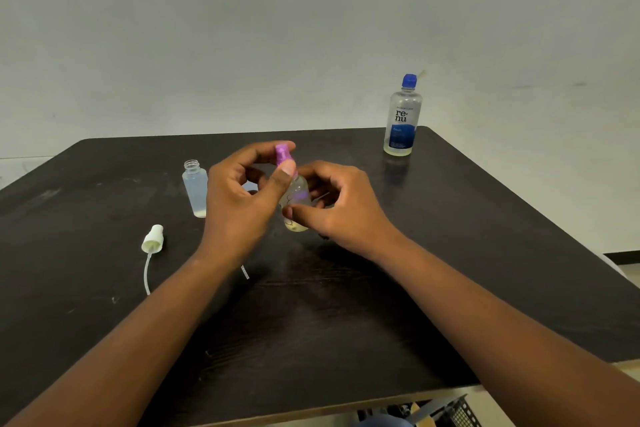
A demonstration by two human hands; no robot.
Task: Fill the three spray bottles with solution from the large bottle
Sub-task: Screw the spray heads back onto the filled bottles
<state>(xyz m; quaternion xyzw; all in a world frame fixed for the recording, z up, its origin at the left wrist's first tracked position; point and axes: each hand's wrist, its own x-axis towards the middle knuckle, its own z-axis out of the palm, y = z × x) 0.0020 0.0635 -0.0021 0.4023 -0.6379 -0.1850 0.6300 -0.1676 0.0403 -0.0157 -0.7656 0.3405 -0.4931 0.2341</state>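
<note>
Spray bottles in view: two. One small clear bottle (pixel 297 199) with a purple spray top (pixel 284 153) was held upright above the dark table (pixel 450 253); one clear open-necked bottle (pixel 196 188) stood on the table just left of the hands.
Loose spray heads: one white head (pixel 152 242) with its tube lay on the table, left of the left arm; a second tube end (pixel 245 271) showed beside the left wrist.
Large bottles: one, blue-capped large bottle (pixel 403 116), upright at the far right of the table, well apart from the hands.
Left hand (pixel 239 198): thumb and fingers pinched the purple top.
Right hand (pixel 339 204): fingers curled round the small bottle's body.
</note>
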